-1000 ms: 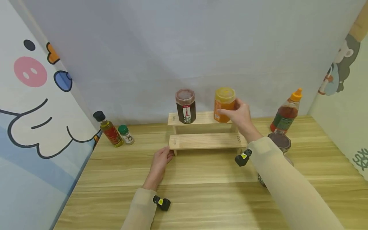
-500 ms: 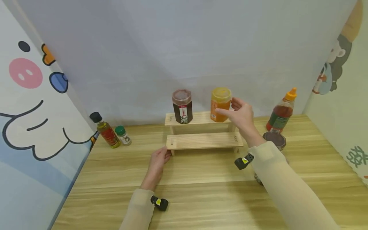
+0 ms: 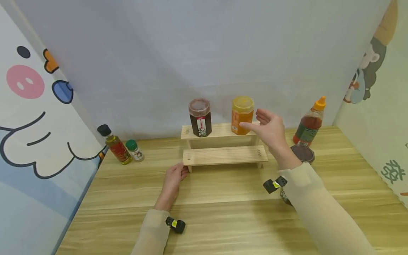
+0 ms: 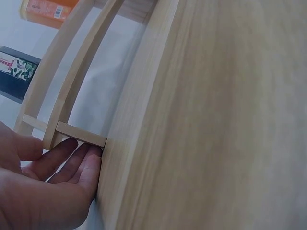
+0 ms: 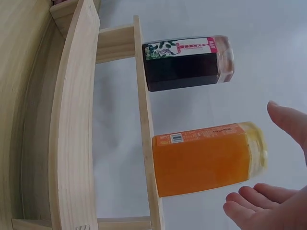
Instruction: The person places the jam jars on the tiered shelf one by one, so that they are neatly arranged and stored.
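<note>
A two-tier wooden shelf stands near the back wall. On its upper tier are a dark jar with a white-and-red label and, to the right, an amber honey jar with a yellow lid. My left hand holds the left end of the lower tier; in the left wrist view the thumb lies at the board's end and the fingers are at the leg. My right hand is beside the honey jar, thumb and fingers spread. In the right wrist view, a gap shows between the fingers and the jar.
An oil bottle and a green-capped shaker stand at the left. A red sauce bottle with an orange tip is at the right. In front of it, a dark-lidded jar and another jar are partly hidden by my right arm.
My right hand has let go of the honey jar and drawn back to the right, fingers spreading. The left hand keeps its place on the shelf. The head view has shifted slightly.
</note>
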`<state>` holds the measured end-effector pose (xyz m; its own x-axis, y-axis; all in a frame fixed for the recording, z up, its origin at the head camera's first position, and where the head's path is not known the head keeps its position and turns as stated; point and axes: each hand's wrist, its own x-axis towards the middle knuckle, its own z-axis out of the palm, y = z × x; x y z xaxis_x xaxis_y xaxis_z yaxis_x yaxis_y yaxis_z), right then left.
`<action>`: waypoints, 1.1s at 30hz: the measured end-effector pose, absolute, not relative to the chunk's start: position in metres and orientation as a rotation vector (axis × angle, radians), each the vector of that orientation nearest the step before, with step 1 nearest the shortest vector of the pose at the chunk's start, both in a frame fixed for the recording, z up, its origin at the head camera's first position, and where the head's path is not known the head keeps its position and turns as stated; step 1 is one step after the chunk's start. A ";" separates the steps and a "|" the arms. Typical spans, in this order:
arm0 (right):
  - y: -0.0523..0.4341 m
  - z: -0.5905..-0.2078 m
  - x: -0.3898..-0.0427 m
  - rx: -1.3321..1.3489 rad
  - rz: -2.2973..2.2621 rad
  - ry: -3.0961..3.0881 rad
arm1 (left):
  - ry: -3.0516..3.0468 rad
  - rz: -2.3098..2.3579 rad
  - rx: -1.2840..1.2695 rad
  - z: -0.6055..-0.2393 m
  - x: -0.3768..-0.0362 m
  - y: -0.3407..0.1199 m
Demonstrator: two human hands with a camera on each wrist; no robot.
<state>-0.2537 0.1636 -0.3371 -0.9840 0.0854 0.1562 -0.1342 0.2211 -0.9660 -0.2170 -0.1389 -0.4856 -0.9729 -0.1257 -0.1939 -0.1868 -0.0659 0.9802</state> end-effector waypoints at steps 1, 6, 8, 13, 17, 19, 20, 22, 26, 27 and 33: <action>0.163 -0.337 -0.252 0.058 1.860 -2.310 | 2.113 2.237 -0.359 -0.486 -0.217 -0.139; 0.162 -0.335 -0.243 0.117 1.859 -2.314 | 2.116 2.231 -0.360 -0.486 -0.216 -0.140; 0.162 -0.334 -0.239 0.139 1.855 -2.315 | 2.116 2.229 -0.354 -0.486 -0.216 -0.140; 0.163 -0.332 -0.227 0.164 1.866 -2.309 | 2.110 2.235 -0.348 -0.486 -0.217 -0.140; 0.165 -0.331 -0.217 0.178 1.872 -2.297 | 2.108 2.237 -0.345 -0.486 -0.217 -0.141; 0.165 -0.332 -0.214 0.193 1.859 -2.291 | 2.107 2.237 -0.347 -0.486 -0.217 -0.141; 0.165 -0.333 -0.212 0.202 1.851 -2.289 | 2.109 2.236 -0.346 -0.486 -0.217 -0.141; 0.166 -0.335 -0.210 0.221 1.834 -2.286 | 2.110 2.238 -0.348 -0.485 -0.217 -0.141; 0.169 -0.339 -0.204 0.249 1.820 -2.284 | 2.110 2.245 -0.346 -0.484 -0.217 -0.140; 0.169 -0.340 -0.203 0.251 1.814 -2.289 | 2.109 2.246 -0.349 -0.484 -0.217 -0.140; 0.175 -0.343 -0.192 0.256 1.770 -2.309 | 2.109 2.237 -0.347 -0.485 -0.217 -0.140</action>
